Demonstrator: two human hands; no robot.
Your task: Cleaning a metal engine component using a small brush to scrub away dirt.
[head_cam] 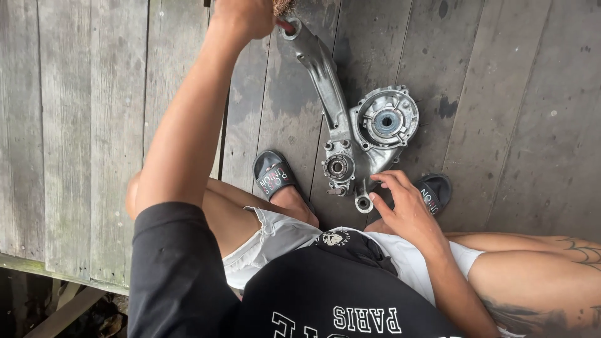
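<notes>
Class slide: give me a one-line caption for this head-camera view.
Seated on grey wooden planks, a person steadies a grey metal engine casing with the right hand while the left hand works its far end.

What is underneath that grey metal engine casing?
Weathered grey wooden planks lie under the metal engine casing, stained dark around it. The right hand steadies its near end, the left hand its far end. The boards directly beneath are covered.

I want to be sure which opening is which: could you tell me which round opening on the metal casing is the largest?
The big circular housing on the casing's right side, with a bolted rim. The bearing hole beside it and the end eyelets are clearly smaller.
</notes>
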